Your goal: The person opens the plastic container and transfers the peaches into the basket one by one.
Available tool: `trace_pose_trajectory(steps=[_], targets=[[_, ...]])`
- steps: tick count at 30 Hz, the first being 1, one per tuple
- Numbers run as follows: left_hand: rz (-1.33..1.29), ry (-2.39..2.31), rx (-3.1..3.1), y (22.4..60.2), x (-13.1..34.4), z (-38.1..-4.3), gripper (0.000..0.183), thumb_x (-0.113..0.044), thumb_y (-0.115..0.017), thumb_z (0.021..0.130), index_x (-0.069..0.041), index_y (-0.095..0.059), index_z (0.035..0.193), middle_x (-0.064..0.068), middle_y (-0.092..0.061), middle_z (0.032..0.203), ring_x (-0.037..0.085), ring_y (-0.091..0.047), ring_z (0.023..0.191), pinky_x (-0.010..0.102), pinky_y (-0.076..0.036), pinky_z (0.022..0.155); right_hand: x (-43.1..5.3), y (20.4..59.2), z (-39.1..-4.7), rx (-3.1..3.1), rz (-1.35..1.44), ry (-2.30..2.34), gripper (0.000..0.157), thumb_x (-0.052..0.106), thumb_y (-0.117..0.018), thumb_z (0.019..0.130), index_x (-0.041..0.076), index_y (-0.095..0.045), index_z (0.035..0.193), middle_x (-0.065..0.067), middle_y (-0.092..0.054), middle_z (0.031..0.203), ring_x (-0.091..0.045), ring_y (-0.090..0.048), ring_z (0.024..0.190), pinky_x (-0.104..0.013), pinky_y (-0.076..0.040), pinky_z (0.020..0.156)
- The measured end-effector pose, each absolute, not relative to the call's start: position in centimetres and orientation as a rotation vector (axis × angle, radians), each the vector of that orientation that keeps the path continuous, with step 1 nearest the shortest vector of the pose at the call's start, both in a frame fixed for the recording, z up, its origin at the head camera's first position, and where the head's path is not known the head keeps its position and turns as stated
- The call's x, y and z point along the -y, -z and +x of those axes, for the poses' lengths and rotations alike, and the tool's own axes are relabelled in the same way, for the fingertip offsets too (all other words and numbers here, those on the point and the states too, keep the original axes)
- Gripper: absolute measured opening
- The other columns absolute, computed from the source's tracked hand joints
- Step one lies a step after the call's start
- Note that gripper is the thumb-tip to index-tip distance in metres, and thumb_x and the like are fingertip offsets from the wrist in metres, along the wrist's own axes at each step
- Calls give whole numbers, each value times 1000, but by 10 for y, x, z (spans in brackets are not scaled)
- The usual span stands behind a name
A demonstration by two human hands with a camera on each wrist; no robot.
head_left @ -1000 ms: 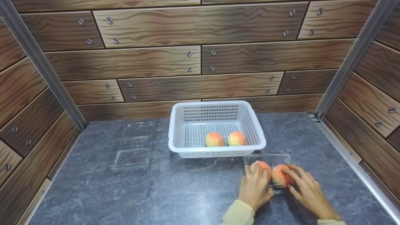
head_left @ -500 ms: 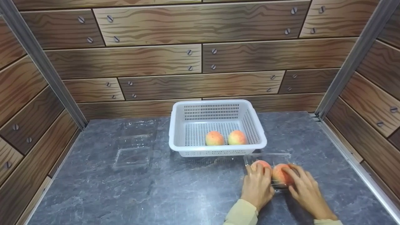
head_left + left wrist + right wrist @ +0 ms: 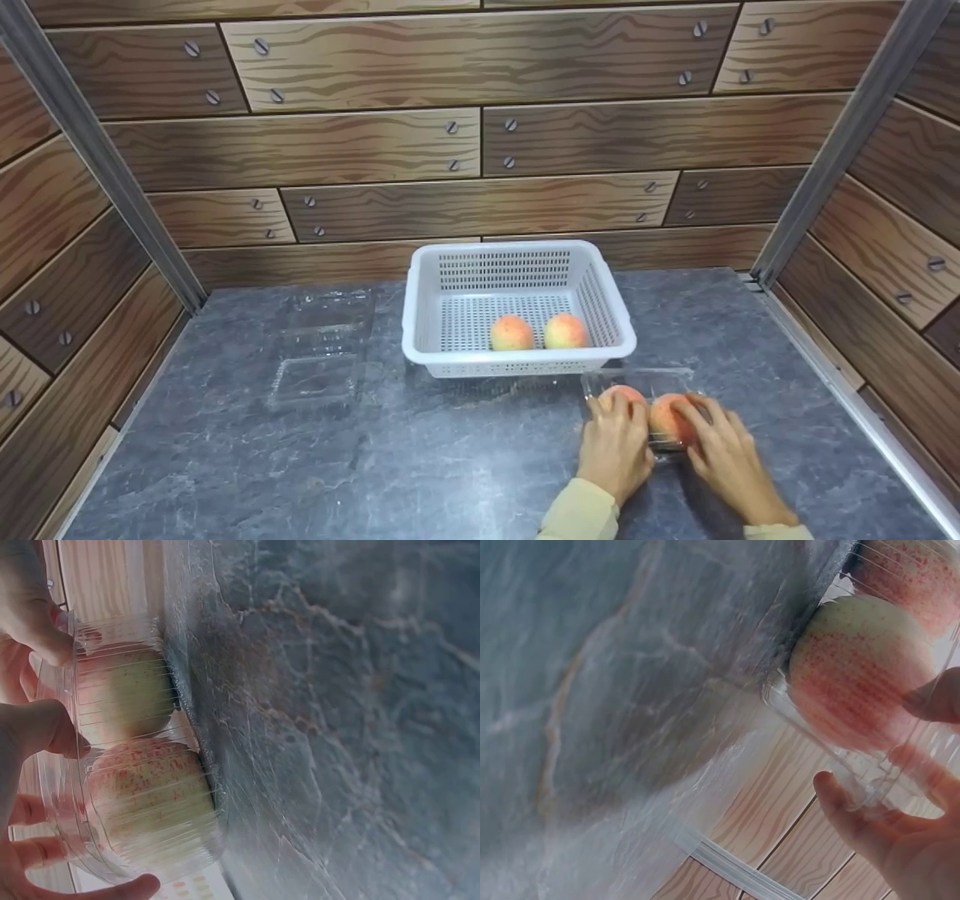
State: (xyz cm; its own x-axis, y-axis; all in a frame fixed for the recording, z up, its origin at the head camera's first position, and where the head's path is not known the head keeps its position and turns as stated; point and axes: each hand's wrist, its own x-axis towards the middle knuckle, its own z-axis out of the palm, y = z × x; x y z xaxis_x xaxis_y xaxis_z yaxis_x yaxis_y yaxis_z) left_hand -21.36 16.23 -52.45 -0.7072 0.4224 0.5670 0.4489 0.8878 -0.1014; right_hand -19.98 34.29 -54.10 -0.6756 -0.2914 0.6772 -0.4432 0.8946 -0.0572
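Observation:
A clear plastic fruit box [image 3: 637, 381] stands on the table at the right in the head view, with two red-blushed peaches [image 3: 669, 421] side by side in it. My left hand [image 3: 616, 448] grips its left end; in the left wrist view the thumb lies at the rim and the fingers spread along the wall [image 3: 90, 866]. At the other end my right hand [image 3: 731, 457] grips the box, thumb over the rim and fingers around the corner in the right wrist view [image 3: 907, 829]. The left peach is partly hidden behind the left fingers.
A white perforated basket [image 3: 517, 360] behind the box holds two more peaches [image 3: 512, 333]. Clear plastic trays [image 3: 319, 375] lie on the grey marbled table [image 3: 420, 472] at the left. Wood-patterned walls [image 3: 480, 142] enclose the table at the back and sides.
Both hands stay at the box, with only slight shifts of the fingers; the right hand has edged a little to the left. Basket, trays and peaches are unchanged.

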Motion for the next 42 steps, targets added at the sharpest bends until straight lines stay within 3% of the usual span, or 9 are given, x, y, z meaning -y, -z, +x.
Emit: trace_pose_trajectory(steps=[5, 11, 19, 26, 35, 42], targets=[[-621, 0, 2467, 522, -163, -212, 51, -44, -81, 72, -16, -72, 114, 5, -64, 108, 30, -63, 93, 32, -61, 65, -341, 540, -202, 2332, 520, -269, 74, -16, -81, 45, 0, -67, 116, -24, -61, 111, -45, -59, 75, -59, -53, 57], [-636, -71, 2453, 522, -165, -212, 53, -48, -80, 73, -16, -72, 114, 4, -64, 107, 25, -62, 98, 38, -57, 85, -338, 541, -202, 2310, 498, -256, 65, -15, -75, 50, -1, -68, 113, -24, -61, 109, -45, -56, 70, -58, -51, 53], [-560, -66, 2501, 523, -171, -209, 56, -50, -82, 72, -17, -71, 116, 5, -63, 111, 26, -61, 99, 33, -58, 79, -335, 542, -202, 2299, 464, -231, 66, -17, -76, 49, 1, -67, 112, -23, -61, 109, -46, -55, 69, -59, -52, 53], [-523, -104, 2538, 522, -176, -208, 63, -53, -81, 74, -15, -69, 122, 5, -64, 115, 26, -64, 104, 38, -57, 89, -333, 543, -203, 2288, 436, -243, 61, -17, -75, 52, 1, -69, 111, -23, -62, 108, -47, -57, 71, -61, -52, 56], [-501, -57, 2546, 522, -176, -207, 62, -52, -84, 73, -16, -69, 121, 5, -64, 114, 32, -67, 95, 27, -60, 61, -332, 545, -203, 2288, 414, -251, 61, -18, -74, 52, 0, -69, 110, -22, -63, 108, -46, -56, 69, -61, -51, 55], [-506, -69, 2502, 523, -174, -208, 62, -53, -84, 70, -16, -70, 118, 5, -64, 111, 28, -66, 93, 27, -59, 61, -332, 544, -204, 2287, 419, -236, 62, -20, -72, 51, 1, -69, 110, -21, -62, 108, -46, -57, 69, -60, -52, 55]])
